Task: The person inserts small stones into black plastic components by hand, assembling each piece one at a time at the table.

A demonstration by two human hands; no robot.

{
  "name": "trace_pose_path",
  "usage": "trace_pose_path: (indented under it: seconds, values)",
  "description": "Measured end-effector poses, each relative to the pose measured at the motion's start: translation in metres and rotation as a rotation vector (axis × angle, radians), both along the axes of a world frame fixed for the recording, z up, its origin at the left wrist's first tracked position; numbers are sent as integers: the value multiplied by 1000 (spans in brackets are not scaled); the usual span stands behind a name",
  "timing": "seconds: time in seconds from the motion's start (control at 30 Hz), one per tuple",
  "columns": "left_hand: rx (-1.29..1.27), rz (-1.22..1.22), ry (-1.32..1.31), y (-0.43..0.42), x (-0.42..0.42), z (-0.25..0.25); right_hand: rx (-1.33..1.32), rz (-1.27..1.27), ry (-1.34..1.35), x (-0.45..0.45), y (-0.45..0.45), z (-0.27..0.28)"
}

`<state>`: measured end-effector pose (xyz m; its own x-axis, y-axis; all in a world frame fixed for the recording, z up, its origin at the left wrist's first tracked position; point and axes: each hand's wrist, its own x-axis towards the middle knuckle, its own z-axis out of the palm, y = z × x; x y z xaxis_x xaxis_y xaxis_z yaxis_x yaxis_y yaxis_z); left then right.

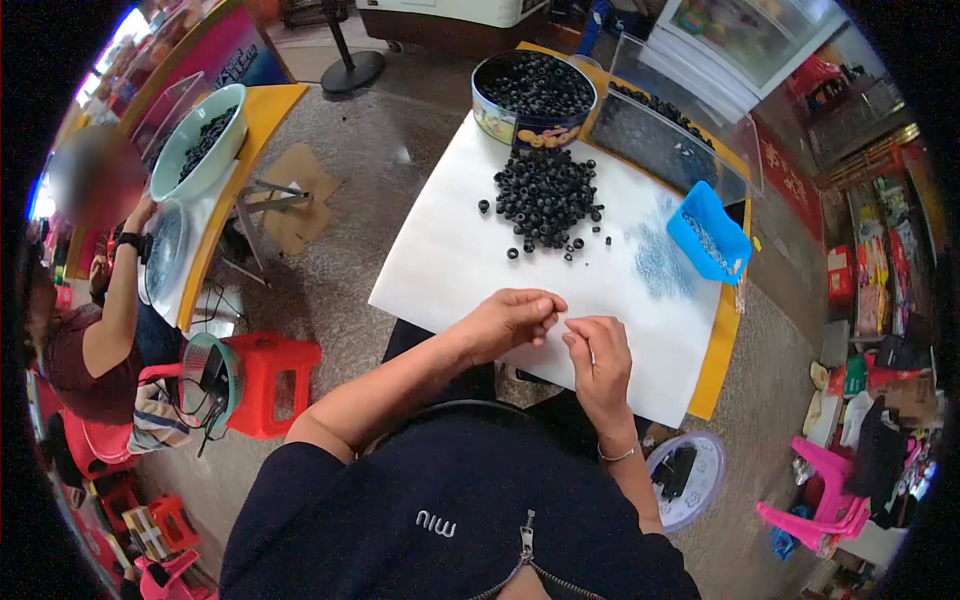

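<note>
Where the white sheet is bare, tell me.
The sheet is bare between its left edge and the bead pile, and between its right edge and the right hand. Crowded: the far end, by pile and tin; beside the blue tray, by blue specks.

blurred co-wkr's head (97,182), anything in hands (508,325) too sm. to ID

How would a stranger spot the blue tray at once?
Find the white tabletop bearing the black bead heap. On its right side, beside a patch of tiny bluish pieces, sits the blue tray. Solid bright blue sets it apart from the clear bin and patterned round tin.
</note>
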<state>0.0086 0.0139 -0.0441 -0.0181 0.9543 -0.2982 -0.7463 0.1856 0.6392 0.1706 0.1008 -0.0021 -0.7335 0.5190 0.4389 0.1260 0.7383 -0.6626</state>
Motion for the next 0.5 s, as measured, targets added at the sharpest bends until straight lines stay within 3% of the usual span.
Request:
trace_pose_path:
  seconds: [0.23,0.5]
  values:
    - [74,145,-103,4,-11,14,13,3,20,-1,0,-3]
    - [252,115,-313,4,-7,23,-75,-20,12,1,0,-3]
